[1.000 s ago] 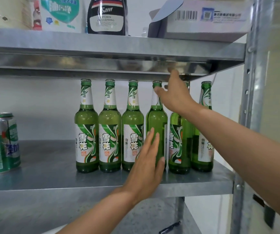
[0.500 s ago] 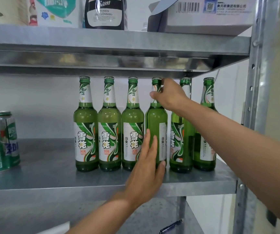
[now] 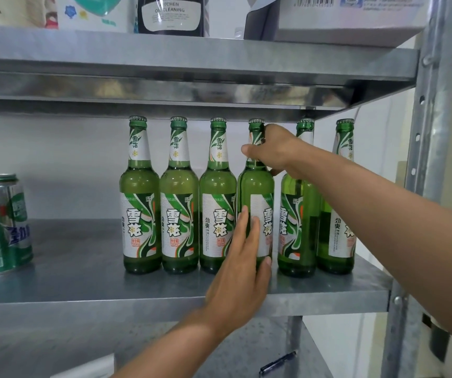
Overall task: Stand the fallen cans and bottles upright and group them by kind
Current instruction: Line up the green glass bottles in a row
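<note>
Several green beer bottles stand upright in a row on the metal shelf (image 3: 83,282). My right hand (image 3: 274,151) grips the neck of the fourth bottle (image 3: 256,184) from the left. My left hand (image 3: 242,271) lies with straight fingers against the lower front of that same bottle, partly covering its label. The neighbouring third bottle (image 3: 216,203) stands close on its left, and two more bottles (image 3: 297,230) stand to its right behind my right forearm. Green and silver cans (image 3: 0,225) stand upright at the shelf's left edge, partly cut off by the frame.
An upper shelf (image 3: 192,64) hangs just above the bottle caps and carries a dark cleaning bottle (image 3: 171,15), packets and a cardboard box (image 3: 342,20). A steel upright post (image 3: 435,132) bounds the right side. A lower shelf with a black pen (image 3: 278,362) lies below.
My right hand came down from the underside of the upper shelf and closed around the fourth bottle's neck. The bottle's label now faces further forward. My left hand stays against its base.
</note>
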